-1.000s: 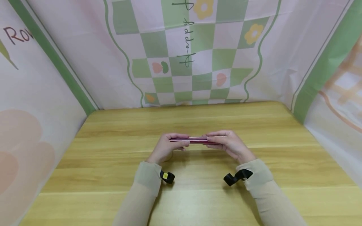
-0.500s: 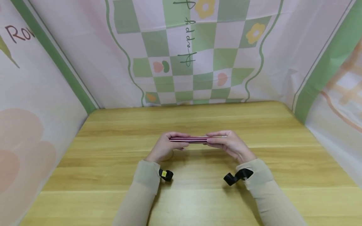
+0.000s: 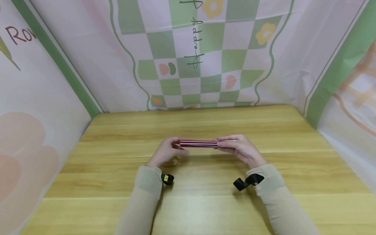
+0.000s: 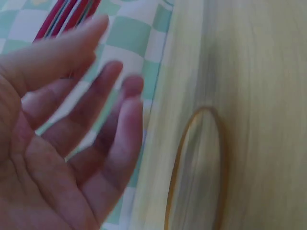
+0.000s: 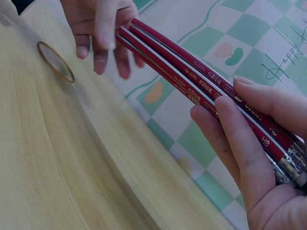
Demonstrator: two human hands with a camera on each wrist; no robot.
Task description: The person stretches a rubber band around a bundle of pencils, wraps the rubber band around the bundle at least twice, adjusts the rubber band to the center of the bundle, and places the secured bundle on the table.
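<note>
Just past the band (image 4: 223, 153) on the table (image 3: 199, 209), the left hand (image 3: 164, 152) has its fingers apart by one end of the pencils (image 3: 198, 144), contact unclear, while the right hand (image 3: 241, 148) pinches their other end, probably to hold them level and even.

We see the pencils (image 3: 199, 144) at the middle of the head view, above the desk (image 3: 202, 205), with the left hand (image 3: 166, 151) at their left end and the right hand (image 3: 241, 148) around their right. The band (image 4: 224, 155) lies just below the left hand; behind the desk, across the top, hangs the backdrop (image 3: 210, 62).
</note>
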